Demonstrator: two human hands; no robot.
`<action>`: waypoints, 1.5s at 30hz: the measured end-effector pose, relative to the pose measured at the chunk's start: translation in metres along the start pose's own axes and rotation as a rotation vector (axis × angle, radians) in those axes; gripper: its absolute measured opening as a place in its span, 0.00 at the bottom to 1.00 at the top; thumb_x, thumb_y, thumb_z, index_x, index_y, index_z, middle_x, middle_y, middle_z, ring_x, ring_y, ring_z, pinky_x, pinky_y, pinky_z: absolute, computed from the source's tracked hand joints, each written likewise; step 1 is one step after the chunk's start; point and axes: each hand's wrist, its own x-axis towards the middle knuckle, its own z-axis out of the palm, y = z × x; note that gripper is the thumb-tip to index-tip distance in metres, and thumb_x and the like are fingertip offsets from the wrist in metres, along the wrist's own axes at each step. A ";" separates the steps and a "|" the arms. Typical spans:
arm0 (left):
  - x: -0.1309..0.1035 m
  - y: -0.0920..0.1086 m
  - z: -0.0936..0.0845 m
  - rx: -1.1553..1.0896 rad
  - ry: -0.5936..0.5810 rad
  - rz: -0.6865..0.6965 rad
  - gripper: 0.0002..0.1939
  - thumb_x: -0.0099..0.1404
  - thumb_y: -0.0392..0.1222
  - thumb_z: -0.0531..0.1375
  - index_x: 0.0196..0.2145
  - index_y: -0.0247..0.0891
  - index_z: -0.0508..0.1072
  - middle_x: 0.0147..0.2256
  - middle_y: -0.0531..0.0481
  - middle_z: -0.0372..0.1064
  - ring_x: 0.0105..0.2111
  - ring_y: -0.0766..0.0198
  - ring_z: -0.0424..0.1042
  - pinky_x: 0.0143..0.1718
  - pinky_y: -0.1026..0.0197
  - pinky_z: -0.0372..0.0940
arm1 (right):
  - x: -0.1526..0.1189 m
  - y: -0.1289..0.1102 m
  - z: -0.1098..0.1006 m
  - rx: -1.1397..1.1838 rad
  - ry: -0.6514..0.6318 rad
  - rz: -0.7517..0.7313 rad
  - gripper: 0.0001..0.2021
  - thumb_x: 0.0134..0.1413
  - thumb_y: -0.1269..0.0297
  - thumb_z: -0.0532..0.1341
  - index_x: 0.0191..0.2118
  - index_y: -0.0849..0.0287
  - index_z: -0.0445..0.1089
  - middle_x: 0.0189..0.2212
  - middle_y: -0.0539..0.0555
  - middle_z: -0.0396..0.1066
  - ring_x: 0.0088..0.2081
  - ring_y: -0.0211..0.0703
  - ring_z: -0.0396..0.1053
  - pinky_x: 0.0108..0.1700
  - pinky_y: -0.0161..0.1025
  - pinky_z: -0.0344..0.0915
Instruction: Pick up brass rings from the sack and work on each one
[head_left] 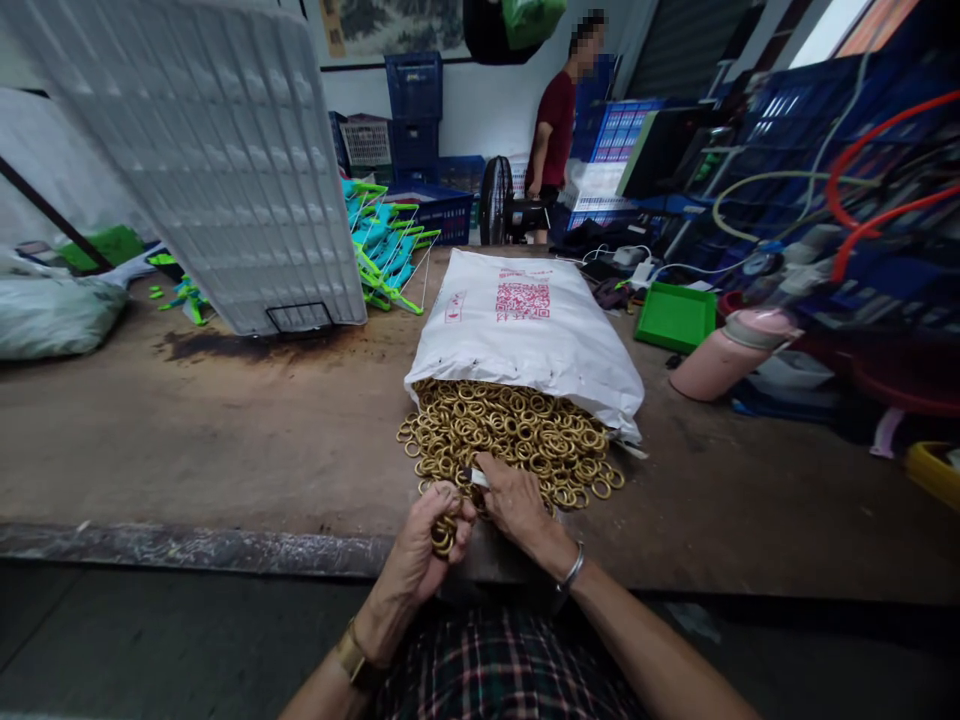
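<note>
A heap of gold-coloured metal rings [525,430] spills from the mouth of a white woven sack [480,345] with a red printed code. My left hand [427,540] is closed around several of these rings [444,537], which show between its fingers and palm. Just right of it, my right hand [517,505] reaches over the near edge of the heap with its fingers bent. A small white piece with a dark end [478,478] shows at its fingertips; its kind cannot be made out. The fingers' undersides are hidden.
A grey ribbed plastic panel [247,180] stands on the wooden table [300,430] at left, beside green and turquoise plastic pieces [390,250]. To the right are a green tray [675,315], a pink bottle [731,355] and orange hoses [844,190]. A person [553,130] stands behind a fan [497,200].
</note>
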 end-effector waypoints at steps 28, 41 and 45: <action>0.059 -0.017 -0.006 0.907 0.031 0.639 0.09 0.52 0.45 0.61 0.32 0.42 0.77 0.33 0.47 0.74 0.36 0.56 0.72 0.39 0.59 0.67 | 0.015 0.023 -0.006 0.989 0.156 0.330 0.06 0.42 0.69 0.54 0.28 0.59 0.68 0.20 0.46 0.62 0.24 0.34 0.57 0.28 0.31 0.55; 0.086 -0.021 -0.016 1.054 -0.107 0.662 0.08 0.53 0.45 0.60 0.31 0.44 0.76 0.32 0.48 0.75 0.35 0.56 0.73 0.38 0.60 0.67 | 0.017 0.027 -0.004 1.065 0.204 0.407 0.08 0.42 0.67 0.54 0.25 0.61 0.70 0.18 0.46 0.61 0.22 0.33 0.57 0.26 0.31 0.53; 0.068 -0.006 0.006 0.994 -0.008 0.575 0.09 0.55 0.44 0.56 0.28 0.39 0.74 0.26 0.49 0.73 0.28 0.60 0.70 0.32 0.62 0.65 | 0.016 0.028 0.000 1.025 0.173 0.335 0.07 0.43 0.64 0.55 0.24 0.61 0.67 0.18 0.45 0.60 0.23 0.33 0.55 0.27 0.31 0.54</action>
